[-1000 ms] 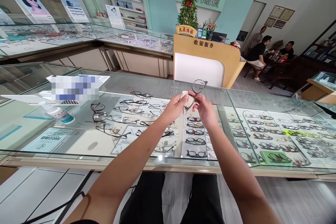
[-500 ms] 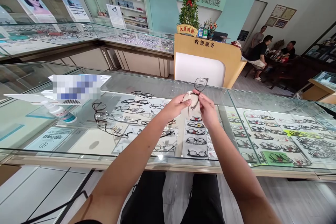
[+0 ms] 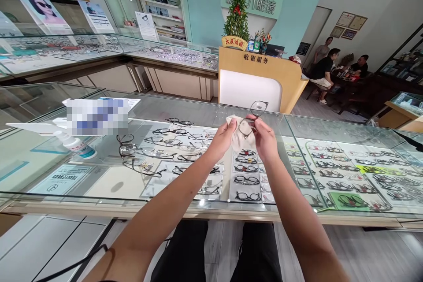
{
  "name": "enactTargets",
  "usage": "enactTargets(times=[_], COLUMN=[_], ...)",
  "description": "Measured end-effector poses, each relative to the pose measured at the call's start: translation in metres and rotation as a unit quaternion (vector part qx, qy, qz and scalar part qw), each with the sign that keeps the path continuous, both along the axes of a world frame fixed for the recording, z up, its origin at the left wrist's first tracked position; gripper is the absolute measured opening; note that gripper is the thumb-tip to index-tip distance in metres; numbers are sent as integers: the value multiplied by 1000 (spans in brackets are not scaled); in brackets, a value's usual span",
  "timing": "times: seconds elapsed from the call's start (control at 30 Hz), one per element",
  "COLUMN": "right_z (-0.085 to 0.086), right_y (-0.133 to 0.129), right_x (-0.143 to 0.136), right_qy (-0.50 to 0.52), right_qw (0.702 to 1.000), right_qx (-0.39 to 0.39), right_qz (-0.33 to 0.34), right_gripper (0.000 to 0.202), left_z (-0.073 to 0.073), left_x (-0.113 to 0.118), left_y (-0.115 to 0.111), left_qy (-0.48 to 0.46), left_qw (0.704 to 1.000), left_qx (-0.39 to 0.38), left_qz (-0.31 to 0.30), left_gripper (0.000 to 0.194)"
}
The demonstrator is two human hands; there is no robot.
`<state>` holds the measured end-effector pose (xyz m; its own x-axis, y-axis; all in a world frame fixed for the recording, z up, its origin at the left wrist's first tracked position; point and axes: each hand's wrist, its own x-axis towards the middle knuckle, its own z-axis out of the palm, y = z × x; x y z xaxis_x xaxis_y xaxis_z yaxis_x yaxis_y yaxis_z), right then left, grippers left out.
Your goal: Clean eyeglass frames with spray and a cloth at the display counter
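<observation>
Above the glass counter, my right hand (image 3: 266, 138) pinches a pair of dark-rimmed eyeglasses (image 3: 253, 117) near the bridge. One lens points up and away, the other lies over a pale cleaning cloth (image 3: 243, 141). My left hand (image 3: 224, 139) is closed on that cloth, thumb on top, just left of the lower lens. The cloth hangs spread below and behind this lens; whether it touches the glass I cannot tell. Under my hands, rows of eyeglasses (image 3: 247, 180) lie in the display case.
A white spray bottle (image 3: 76, 145) stands on the glass counter (image 3: 109, 205) at left, beside a blurred-out box (image 3: 95, 116). Several loose eyeglasses (image 3: 142, 165) lie to the right of it. Beyond are a cashier desk (image 3: 253, 90) and seated people (image 3: 324, 70) at back right.
The cloth, bunched round the lower lens before, now hangs open beneath it. My left hand has drawn slightly left from the lens, and the eyeglasses have shifted a little right.
</observation>
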<state>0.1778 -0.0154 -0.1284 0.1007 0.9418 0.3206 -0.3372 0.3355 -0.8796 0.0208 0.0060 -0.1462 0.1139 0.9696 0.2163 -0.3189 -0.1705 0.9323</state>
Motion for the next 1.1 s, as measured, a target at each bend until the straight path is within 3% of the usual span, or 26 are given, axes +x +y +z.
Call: enactTargets(times=[0.13,0.47,0.57,0.67,0.73,0.8,0.87,0.93,1.0,1.07,1.1], right_z=[7,9,8,8,9,10,11,12,13,13,14], right_y=[7,19,20,20,19,18,16,14,11,9,7], right_x=[21,44,45,47,48,48,48,48,49,50,51], right_qy=[34,84,80,78,68,54,45,36,21,2,-9], right_qw=[999,992,993,992,993,995,997,999,999,995,991], right_qx=[20,45,48,55,55,47,36,23,9,-2,-6], right_qz=[-35,-78,-79,-79,-80,-72,-48,-12,37,99,131], right_gripper=[34,37,37,37,38,38,38,38,39,39,38], left_z=[0,-13,-8,0,3,4,5,6,8,11,12], left_x=[-3,3,3,0,-2,-3,-4,-5,-9,-15,-18], left_y=[1,-17,-25,-31,-32,-32,-29,-24,-18,-12,-10], left_qy=[14,149,159,181,212,238,258,286,303,295,285], left_qw=[999,976,945,876,854,859,881,916,941,936,926], left_qx=[-28,-62,-11,29,31,31,46,74,119,184,222], left_qz=[-8,-147,-284,-446,-474,-452,-393,-270,-91,62,108], left_gripper=[75,67,60,61,69,74,67,54,43,42,49])
